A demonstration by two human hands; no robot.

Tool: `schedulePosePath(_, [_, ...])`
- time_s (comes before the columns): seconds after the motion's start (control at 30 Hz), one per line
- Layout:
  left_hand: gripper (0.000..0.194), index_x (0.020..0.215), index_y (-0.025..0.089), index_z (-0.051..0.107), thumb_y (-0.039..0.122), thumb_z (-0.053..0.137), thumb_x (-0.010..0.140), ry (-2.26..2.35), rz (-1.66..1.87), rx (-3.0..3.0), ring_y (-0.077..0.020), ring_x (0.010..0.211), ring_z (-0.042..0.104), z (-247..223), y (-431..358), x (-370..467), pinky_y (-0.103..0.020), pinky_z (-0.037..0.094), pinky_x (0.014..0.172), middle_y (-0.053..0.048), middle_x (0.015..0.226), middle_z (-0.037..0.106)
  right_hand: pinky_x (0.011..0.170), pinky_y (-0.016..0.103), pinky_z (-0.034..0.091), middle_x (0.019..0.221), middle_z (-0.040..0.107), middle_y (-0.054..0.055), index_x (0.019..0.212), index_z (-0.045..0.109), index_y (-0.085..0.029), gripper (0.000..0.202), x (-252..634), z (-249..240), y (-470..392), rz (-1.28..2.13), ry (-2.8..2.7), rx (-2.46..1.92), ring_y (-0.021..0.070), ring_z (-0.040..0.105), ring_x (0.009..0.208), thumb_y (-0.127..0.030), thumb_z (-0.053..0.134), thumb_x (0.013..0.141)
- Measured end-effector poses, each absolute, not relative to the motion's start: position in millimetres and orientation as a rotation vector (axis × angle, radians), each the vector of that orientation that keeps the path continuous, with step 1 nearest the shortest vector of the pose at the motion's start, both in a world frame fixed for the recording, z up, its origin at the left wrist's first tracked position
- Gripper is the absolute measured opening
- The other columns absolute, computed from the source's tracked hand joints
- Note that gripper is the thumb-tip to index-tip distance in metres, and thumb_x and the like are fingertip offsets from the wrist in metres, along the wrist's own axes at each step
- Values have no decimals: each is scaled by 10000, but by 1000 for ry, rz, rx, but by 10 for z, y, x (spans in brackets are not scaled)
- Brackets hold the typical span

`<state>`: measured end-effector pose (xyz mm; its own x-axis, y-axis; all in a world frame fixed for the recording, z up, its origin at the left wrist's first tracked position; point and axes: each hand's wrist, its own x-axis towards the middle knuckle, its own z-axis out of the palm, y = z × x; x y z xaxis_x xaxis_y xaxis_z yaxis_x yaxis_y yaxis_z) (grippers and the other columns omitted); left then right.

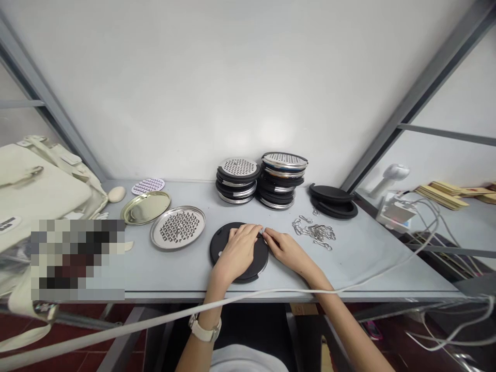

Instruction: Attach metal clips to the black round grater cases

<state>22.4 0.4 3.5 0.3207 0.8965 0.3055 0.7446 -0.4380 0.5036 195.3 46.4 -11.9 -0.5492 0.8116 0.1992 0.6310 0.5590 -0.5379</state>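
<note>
A round black disc (248,269) with a metal rim lies flat near the front edge of the table. My left hand (242,248) rests on top of it, fingers bent towards its upper right edge. At that same edge, my right hand (284,249) has its fingers pinched together on something small that I cannot make out. To the right lies a heap of metal clips (320,232). A grater plate (178,227) with raised teeth sits left of the disc, beside a gold-coloured round lid (146,207).
Two stacks of black-rimmed graters (238,181) (282,178) stand by the wall. Black rings (335,201) lie at the right back. A purple-patterned disc (148,186) and a cream bag (42,181) are at the left. A white cable (174,315) crosses in front.
</note>
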Motion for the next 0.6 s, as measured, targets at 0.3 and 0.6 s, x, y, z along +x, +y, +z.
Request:
schedulePosePath(0.3, [398, 1290, 252, 485, 106, 348, 946, 1463, 890, 2268, -185, 1163, 515, -5, 4, 223, -370, 356, 1006, -49, 1293, 568, 594, 262, 364, 721, 635, 29, 825, 536, -218, 283, 1950, -86, 453, 570, -2391, -1191, 179, 566, 609, -288, 317, 991])
schedulePosePath(0.6, [391, 1290, 242, 495, 110, 347, 953, 1481, 870, 2277, -193, 1126, 529, -9, 6, 227, -374, 362, 995, -50, 1287, 575, 609, 266, 360, 721, 628, 22, 816, 540, -217, 287, 1942, -82, 460, 615, -2373, -1177, 176, 558, 618, -280, 318, 987])
